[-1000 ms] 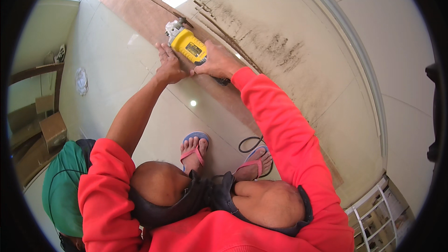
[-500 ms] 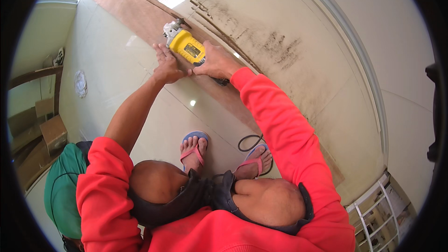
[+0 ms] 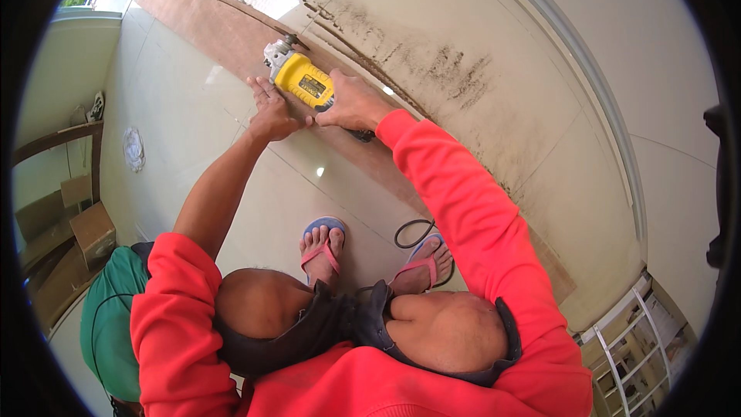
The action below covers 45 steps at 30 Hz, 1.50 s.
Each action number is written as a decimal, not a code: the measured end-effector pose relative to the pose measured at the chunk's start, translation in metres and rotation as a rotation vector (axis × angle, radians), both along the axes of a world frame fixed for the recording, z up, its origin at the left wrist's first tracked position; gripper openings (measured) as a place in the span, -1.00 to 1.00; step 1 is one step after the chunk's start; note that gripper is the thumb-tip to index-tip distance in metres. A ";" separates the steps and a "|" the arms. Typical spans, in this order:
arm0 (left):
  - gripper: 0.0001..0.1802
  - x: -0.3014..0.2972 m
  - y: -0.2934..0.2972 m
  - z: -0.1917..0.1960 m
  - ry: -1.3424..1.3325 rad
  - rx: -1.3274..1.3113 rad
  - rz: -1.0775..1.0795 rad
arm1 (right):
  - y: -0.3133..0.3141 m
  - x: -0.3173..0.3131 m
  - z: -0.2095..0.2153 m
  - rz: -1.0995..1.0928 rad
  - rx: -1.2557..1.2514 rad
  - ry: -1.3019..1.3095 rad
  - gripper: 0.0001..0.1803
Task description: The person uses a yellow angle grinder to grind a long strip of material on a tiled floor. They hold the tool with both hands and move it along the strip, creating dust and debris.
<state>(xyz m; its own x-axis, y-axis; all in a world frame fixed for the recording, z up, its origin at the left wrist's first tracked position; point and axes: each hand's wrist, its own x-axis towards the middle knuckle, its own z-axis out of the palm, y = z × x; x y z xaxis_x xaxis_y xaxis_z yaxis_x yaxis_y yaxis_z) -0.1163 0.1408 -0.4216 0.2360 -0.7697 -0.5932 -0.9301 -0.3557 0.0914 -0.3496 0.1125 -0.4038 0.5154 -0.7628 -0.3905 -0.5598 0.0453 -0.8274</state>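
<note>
My right hand (image 3: pixel 351 100) is wrapped round the rear body of a yellow angle grinder (image 3: pixel 303 83). The grinder's silver head and dark disc point away from me, at the far edge of a long brown wooden board (image 3: pixel 208 27). My left hand (image 3: pixel 272 112) rests with its fingers stretched out at the board's near edge, beside the grinder, its thumb reaching toward my right hand. The board runs slantwise across the tiled floor, from the far left to beneath my right sleeve. The disc's contact with the wood is too small to tell.
Dark dust (image 3: pixel 455 73) and thin wood strips (image 3: pixel 363 54) lie on the tiles beyond the board. A black cable (image 3: pixel 401 235) loops by my sandalled right foot (image 3: pixel 424 266). A white coil (image 3: pixel 133 149), cardboard boxes (image 3: pixel 93 232) and green fabric (image 3: pixel 112 324) are at left.
The view has shifted a little, with the grinder and both hands slightly farther left in the picture. My right hand keeps its hold, and my left hand stays at the board's edge.
</note>
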 end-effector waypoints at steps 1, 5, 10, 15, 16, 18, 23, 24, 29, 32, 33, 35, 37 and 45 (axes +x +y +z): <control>0.79 0.000 0.000 0.001 -0.012 0.010 -0.001 | 0.000 0.000 0.000 0.003 -0.001 0.012 0.00; 0.79 -0.001 0.000 0.002 0.006 0.013 0.010 | 0.002 -0.001 0.002 0.000 -0.005 0.007 0.00; 0.79 -0.002 -0.001 0.004 -0.004 0.016 0.017 | 0.003 -0.003 0.003 0.005 0.001 0.007 -0.01; 0.79 -0.001 -0.002 0.006 0.005 0.017 0.022 | 0.006 -0.005 0.006 -0.024 -0.015 -0.022 -0.14; 0.79 -0.001 -0.002 0.006 0.001 0.015 0.020 | 0.006 -0.006 0.007 -0.028 -0.019 -0.017 -0.19; 0.79 -0.001 -0.001 0.006 0.013 0.010 0.020 | 0.007 -0.007 0.007 -0.032 -0.017 -0.025 -0.19; 0.79 -0.001 -0.001 0.006 0.012 0.019 0.016 | 0.007 -0.006 0.006 -0.028 -0.018 -0.016 -0.16; 0.79 -0.001 -0.001 0.006 0.013 0.015 0.017 | 0.006 -0.005 0.006 -0.022 -0.008 -0.011 -0.12; 0.79 -0.001 -0.001 0.006 0.007 0.015 0.009 | 0.009 -0.008 0.004 -0.030 -0.020 -0.015 -0.21; 0.79 -0.001 -0.001 0.005 0.004 0.023 0.006 | 0.010 -0.009 0.002 -0.028 -0.028 -0.013 -0.21; 0.79 0.000 -0.002 0.006 0.007 0.022 0.005 | 0.010 -0.009 0.002 -0.028 -0.034 -0.012 -0.21; 0.79 0.001 -0.002 0.006 0.012 0.023 0.012 | 0.010 -0.009 0.002 -0.020 -0.033 -0.007 -0.21; 0.78 0.002 -0.003 0.006 0.009 0.022 0.017 | 0.010 -0.011 0.001 -0.008 -0.018 0.001 -0.19; 0.80 0.005 -0.006 0.005 0.009 0.022 0.009 | 0.009 -0.012 0.004 -0.009 0.011 0.016 -0.21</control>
<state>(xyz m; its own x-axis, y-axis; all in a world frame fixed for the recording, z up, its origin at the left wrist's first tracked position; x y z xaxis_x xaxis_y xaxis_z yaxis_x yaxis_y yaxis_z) -0.1115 0.1351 -0.4168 0.2377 -0.7541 -0.6122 -0.9259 -0.3664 0.0919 -0.3614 0.1213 -0.4000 0.5025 -0.7627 -0.4071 -0.5724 0.0594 -0.8178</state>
